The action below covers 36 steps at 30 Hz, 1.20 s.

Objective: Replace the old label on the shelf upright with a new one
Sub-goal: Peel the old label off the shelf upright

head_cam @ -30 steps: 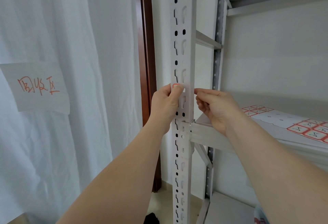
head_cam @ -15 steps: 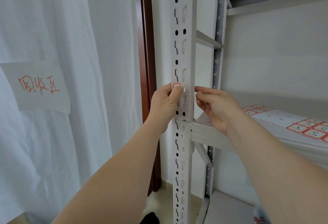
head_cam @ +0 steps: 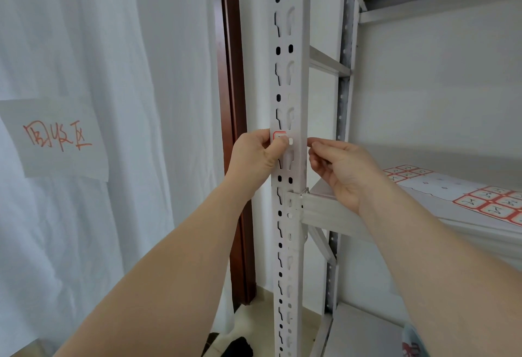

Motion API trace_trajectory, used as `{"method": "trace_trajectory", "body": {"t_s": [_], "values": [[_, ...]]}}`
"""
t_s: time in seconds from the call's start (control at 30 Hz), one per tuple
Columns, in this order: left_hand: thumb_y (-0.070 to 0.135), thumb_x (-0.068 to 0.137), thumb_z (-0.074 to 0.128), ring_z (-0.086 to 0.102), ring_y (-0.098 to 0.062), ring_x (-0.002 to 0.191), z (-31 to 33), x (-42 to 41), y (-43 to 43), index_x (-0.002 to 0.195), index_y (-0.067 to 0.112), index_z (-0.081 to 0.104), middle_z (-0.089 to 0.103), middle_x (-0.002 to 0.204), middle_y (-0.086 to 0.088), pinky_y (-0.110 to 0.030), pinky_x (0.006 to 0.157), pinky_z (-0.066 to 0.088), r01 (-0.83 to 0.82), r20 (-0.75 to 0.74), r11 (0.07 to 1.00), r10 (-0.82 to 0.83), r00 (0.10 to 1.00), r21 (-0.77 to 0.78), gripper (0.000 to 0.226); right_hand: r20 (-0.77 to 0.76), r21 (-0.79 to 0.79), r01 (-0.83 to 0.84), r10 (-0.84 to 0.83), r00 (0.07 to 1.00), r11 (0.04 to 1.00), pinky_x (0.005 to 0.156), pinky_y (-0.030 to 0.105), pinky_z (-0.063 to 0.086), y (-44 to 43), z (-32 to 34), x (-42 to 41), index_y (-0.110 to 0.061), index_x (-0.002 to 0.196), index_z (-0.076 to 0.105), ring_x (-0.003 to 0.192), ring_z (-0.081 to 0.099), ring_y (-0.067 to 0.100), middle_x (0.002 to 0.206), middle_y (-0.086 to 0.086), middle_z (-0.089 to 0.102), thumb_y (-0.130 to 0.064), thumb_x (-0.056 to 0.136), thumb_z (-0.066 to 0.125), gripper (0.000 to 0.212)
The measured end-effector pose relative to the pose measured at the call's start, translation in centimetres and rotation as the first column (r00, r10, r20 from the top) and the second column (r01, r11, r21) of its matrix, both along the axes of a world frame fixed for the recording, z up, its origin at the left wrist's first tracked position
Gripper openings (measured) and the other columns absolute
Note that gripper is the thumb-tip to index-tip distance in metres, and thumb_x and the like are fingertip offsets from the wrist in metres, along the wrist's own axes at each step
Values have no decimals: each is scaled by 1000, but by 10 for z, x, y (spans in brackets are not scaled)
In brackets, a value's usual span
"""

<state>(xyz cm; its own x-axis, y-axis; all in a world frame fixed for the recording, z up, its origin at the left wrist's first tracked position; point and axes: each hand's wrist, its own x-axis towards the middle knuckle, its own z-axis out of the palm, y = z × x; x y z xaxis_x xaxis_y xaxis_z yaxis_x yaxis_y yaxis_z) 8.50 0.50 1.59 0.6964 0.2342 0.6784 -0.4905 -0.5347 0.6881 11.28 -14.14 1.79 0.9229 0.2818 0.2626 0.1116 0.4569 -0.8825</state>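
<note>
Head cam: shelf [head_cam: 440,209] holds label sheets [head_cam: 493,205]; left hand's [head_cam: 255,156] thumb still presses label [head_cam: 279,135] onto upright [head_cam: 291,79], right hand [head_cam: 343,170] pinched shut, barely moved.

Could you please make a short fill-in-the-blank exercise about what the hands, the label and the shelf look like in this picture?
1. The label on the shelf upright has a border of ____ colour.
2. The ____ hand has its thumb pressed on the label.
3. The sheet of labels lies on the shelf to the ____ of the upright.
4. The right hand pinches at the upright's ____ edge.

Missing words: red; left; right; right
</note>
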Motion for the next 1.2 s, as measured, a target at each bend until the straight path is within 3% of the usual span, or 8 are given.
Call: {"method": "trace_trajectory", "body": {"t_s": [0.1,0.33,0.7,0.83,1.1,1.2], "values": [[44,75,53,32,-19,59,3,1,2,78,-14,53,36,64,-10,-31,58,31,-15,-12,1000,16,1000,26,58,1,-2,-4,4,1000,1000,55,11,51,0,0,0,-5,82,69,60,49,11,68,4,57,1,91,54,18],[55,71,50,35,-20,60,2,3,5,79,-11,55,39,64,-10,-31,59,35,-13,-10,999,14,1000,47,67,2,-10,-3,3,1000,1000,56,11,52,1,1,-3,-5,82,67,60,49,11,70,5,58,2,91,53,18],[44,78,52,30,-18,57,-1,3,1,72,-13,48,32,61,-9,-29,56,28,-44,32,998,43,999,42,57,9,-12,-6,6,1000,1000,56,11,52,1,1,-4,-6,79,68,59,48,12,67,4,60,4,90,54,20],[40,79,51,24,-11,48,0,2,0,72,-13,49,27,54,1,-21,47,22,-93,60,993,88,994,75,54,12,-12,-9,9,1000,1000,55,11,52,1,1,-4,-5,79,68,59,49,12,67,4,60,4,91,53,20],[40,81,49,28,-11,51,0,0,0,73,-12,52,33,57,-3,-23,51,26,-103,60,989,97,993,106,53,7,-15,-13,13,1000,1000,56,11,52,1,1,-4,-4,84,67,58,50,10,70,5,61,3,91,54,17],[36,90,53,28,-11,50,-2,0,1,69,-7,48,31,54,3,-24,51,26,-93,55,992,88,995,87,48,11,-16,-13,13,1000,1000,57,11,52,1,1,-4,-5,83,68,57,50,10,67,3,62,3,91,54,18]]}}
